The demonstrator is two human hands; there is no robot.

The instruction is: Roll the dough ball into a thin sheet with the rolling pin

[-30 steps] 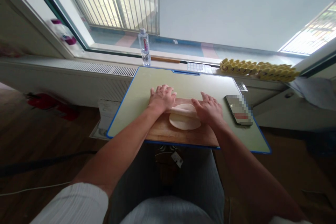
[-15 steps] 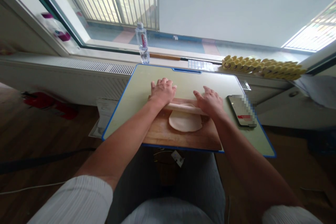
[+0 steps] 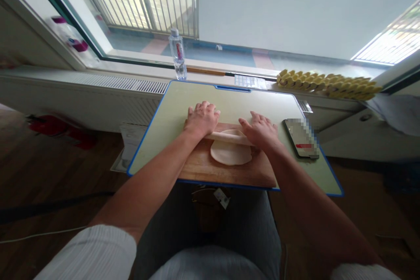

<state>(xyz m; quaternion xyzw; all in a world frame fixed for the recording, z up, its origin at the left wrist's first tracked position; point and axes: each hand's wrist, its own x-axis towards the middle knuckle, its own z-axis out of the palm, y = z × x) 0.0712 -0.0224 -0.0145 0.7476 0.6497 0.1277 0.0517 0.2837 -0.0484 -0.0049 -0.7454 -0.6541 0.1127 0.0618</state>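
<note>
A pale rolling pin (image 3: 231, 138) lies crosswise over a flattened, roundish sheet of dough (image 3: 230, 154) on a wooden board (image 3: 210, 173). My left hand (image 3: 202, 119) rests palm-down on the pin's left end, fingers stretched forward past it. At the other end, my right hand (image 3: 260, 130) presses on the pin with its palm, fingers extended and thumb apart. Most of the dough shows on my side of the pin, and a thin strip shows beyond it. Both ends of the pin are hidden under my hands.
The board lies on a small blue-edged table (image 3: 157, 140). To the right is a phone (image 3: 301, 139). Along the windowsill stand a water bottle (image 3: 178, 54) and yellow egg cartons (image 3: 328, 84). A red fire extinguisher (image 3: 62, 130) lies on the floor at left.
Both hands and the rolling pin have come slightly toward me. A little more dough shows beyond the pin.
</note>
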